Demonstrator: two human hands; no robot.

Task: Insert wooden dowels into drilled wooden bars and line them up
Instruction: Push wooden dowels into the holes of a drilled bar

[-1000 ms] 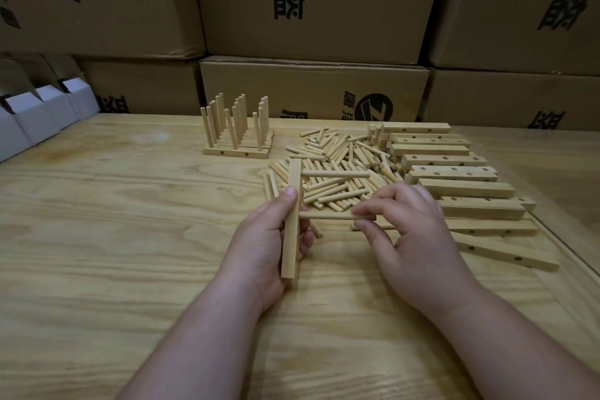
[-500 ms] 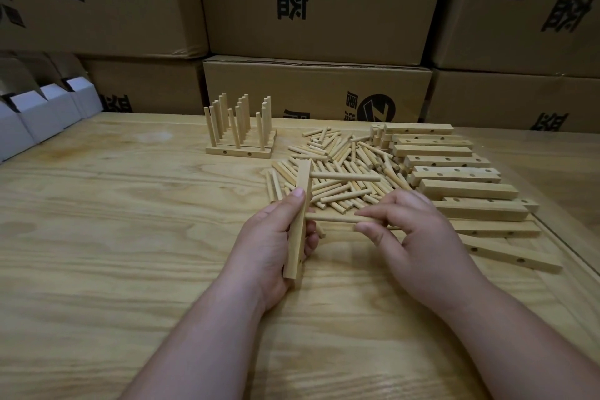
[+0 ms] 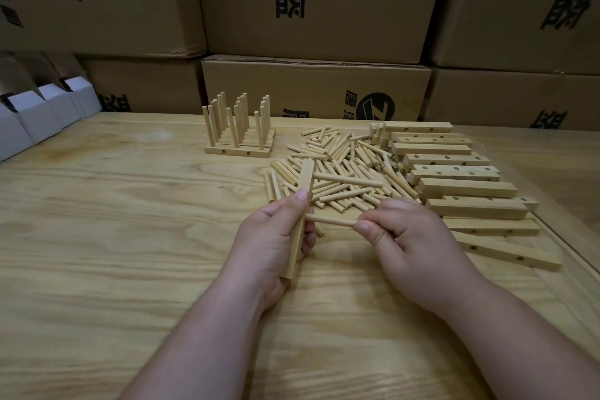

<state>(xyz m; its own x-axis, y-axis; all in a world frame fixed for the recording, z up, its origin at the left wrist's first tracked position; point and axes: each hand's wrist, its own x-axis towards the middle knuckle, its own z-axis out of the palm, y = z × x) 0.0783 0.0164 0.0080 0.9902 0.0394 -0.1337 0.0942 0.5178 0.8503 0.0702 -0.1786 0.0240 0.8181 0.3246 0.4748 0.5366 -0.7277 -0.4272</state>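
A bar (image 3: 300,221) is gripped in the left hand (image 3: 276,247), thumb pressed on its near face and fingers curled behind, so that the drilled face is turned toward the right hand (image 3: 412,247). A dowel (image 3: 329,220) is pinched at its right end between the thumb and fingers of the right hand and held level, its left end meeting the bar at mid-length. This arrangement is judged to align the dowel with a hole; whether the tip is seated cannot be told. A second dowel (image 3: 347,180) projects from the bar higher up, toward the right.

Beyond the hands, loose dowels (image 3: 341,159) are heaped within reach. Undowelled bars (image 3: 454,178) are stacked to the right of the heap, holes showing. Finished bars (image 3: 238,140), dowels upright, are lined up at the far left of the heap, apart from the stock, apparently to keep finished work separate. All of it rests on the table (image 3: 130,237).

Cartons (image 3: 315,0) are stacked behind the table. Large black characters are printed on them, seen upside down; 头盔 can be read on one. A round black logo (image 3: 375,107) is partly visible on the lower carton. White boxes (image 3: 39,114) stand at far left.
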